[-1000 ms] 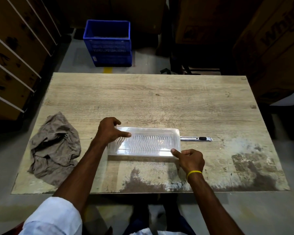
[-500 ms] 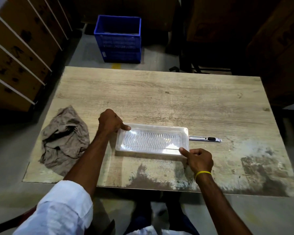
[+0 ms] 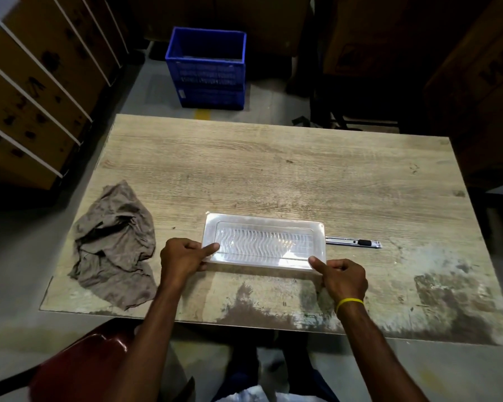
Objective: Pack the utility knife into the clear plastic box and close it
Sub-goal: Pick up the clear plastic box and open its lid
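Observation:
A clear plastic box with a wavy ribbed lid lies flat and closed near the front of the wooden table. My left hand grips its near left corner, thumb on the lid. My right hand, with a yellow band at the wrist, grips its near right corner, thumb on the rim. A silver utility knife with a black slider lies on the table just right of the box, pointing away from it and apart from both hands.
A crumpled grey-brown rag lies on the table's left side. A blue plastic crate stands on the floor beyond the table. Cardboard boxes line the left and right. A dark red chair seat is below left.
My left hand has slid from the box's far left corner to its near left corner. My right hand stays at the near right corner. The camera view has shifted.

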Demonstrator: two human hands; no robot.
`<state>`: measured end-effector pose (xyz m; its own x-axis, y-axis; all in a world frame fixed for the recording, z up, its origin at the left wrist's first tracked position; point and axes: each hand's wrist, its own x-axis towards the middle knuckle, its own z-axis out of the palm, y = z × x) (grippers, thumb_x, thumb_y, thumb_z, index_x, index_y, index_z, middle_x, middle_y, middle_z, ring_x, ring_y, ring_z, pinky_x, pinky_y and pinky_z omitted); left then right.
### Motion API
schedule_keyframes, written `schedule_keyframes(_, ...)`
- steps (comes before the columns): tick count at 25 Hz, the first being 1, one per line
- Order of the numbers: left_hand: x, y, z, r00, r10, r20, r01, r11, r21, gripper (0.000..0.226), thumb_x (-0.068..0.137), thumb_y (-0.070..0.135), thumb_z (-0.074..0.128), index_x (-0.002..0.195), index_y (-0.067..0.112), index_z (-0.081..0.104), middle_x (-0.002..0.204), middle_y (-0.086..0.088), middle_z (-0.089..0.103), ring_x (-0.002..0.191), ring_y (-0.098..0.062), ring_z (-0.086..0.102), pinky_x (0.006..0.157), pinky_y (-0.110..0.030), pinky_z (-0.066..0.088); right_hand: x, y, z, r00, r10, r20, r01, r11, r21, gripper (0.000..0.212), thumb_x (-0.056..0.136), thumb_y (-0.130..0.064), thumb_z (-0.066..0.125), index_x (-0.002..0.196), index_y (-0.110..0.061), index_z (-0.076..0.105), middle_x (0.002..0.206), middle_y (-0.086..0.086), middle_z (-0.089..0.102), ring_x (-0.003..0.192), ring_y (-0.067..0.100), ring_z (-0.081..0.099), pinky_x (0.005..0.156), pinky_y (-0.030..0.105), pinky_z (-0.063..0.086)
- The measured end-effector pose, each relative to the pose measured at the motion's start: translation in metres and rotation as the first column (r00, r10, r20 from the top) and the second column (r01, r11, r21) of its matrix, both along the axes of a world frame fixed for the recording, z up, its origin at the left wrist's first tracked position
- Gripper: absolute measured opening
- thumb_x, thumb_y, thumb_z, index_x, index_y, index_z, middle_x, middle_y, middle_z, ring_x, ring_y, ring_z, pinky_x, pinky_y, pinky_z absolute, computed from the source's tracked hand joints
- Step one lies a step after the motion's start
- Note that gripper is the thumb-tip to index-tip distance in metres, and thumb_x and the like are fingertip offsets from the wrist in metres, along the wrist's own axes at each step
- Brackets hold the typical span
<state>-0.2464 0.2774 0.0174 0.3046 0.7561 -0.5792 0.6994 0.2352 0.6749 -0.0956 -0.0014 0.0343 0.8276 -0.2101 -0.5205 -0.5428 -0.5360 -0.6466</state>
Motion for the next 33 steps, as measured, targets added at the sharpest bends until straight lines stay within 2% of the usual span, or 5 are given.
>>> schedule_keyframes(6,0.004,-0.008,0.006,0.999,0.028,0.028,-0.029,0.999,0.046,0.046,0.053,0.026,0.100,0.057,0.008,0.058,0.050,-0.003,0.068,0.042,-0.024,0.070,0.055,-0.045,0.062,0.001,0.003,-0.001,1.000,0.009,-0.012,-0.009,1.000,-0.009,0.042,0.052,-0.042,0.097,0.067,-0.015,0.068,0.073,0.007,0.074,0.075,0.032,0.073,0.083,0.046,0.060)
schedule_keyframes(12,0.006,-0.010,0.011,1.000,-0.004,-0.018,0.006,0.993,0.114,0.052,0.053,0.033,0.100,0.058,-0.002,0.063,0.048,-0.002,0.067,0.037,-0.018,0.068,0.053,-0.049,0.063,0.001,0.003,0.001,1.000,0.006,0.005,-0.006,1.000,0.004,0.042,0.054,-0.041,0.096,0.069,-0.013,0.069,0.074,0.007,0.073,0.078,0.032,0.072,0.083,0.041,0.057)
schedule_keyframes(21,-0.004,-0.022,0.010,0.997,-0.074,-0.019,0.076,0.968,0.239,0.037,0.065,0.024,0.095,0.096,0.008,0.080,0.082,0.001,0.078,0.052,-0.010,0.073,0.068,-0.042,0.065,-0.010,-0.001,-0.002,0.974,0.119,0.191,-0.109,0.992,-0.062,0.036,0.061,-0.043,0.092,0.065,-0.018,0.067,0.057,-0.006,0.064,0.062,0.020,0.064,0.071,0.028,0.044)
schedule_keyframes(26,-0.002,-0.039,0.012,0.994,-0.107,-0.016,0.107,0.947,0.304,0.035,0.071,0.024,0.091,0.100,0.006,0.080,0.098,-0.009,0.081,0.084,-0.026,0.077,0.086,-0.037,0.059,-0.008,-0.006,-0.005,0.934,0.182,0.306,-0.145,0.979,-0.141,0.038,0.066,-0.043,0.089,0.081,-0.009,0.079,0.072,0.008,0.076,0.071,0.025,0.070,0.072,0.024,0.038)
schedule_keyframes(33,0.001,-0.052,0.020,0.989,-0.144,-0.032,0.145,0.908,0.394,0.037,0.072,0.023,0.090,0.101,0.004,0.078,0.095,-0.014,0.079,0.079,-0.025,0.075,0.071,-0.027,0.048,-0.006,-0.017,-0.006,0.907,0.245,0.342,-0.184,0.962,-0.201,0.040,0.067,-0.045,0.089,0.083,-0.009,0.080,0.074,0.009,0.077,0.071,0.027,0.072,0.072,0.027,0.043)
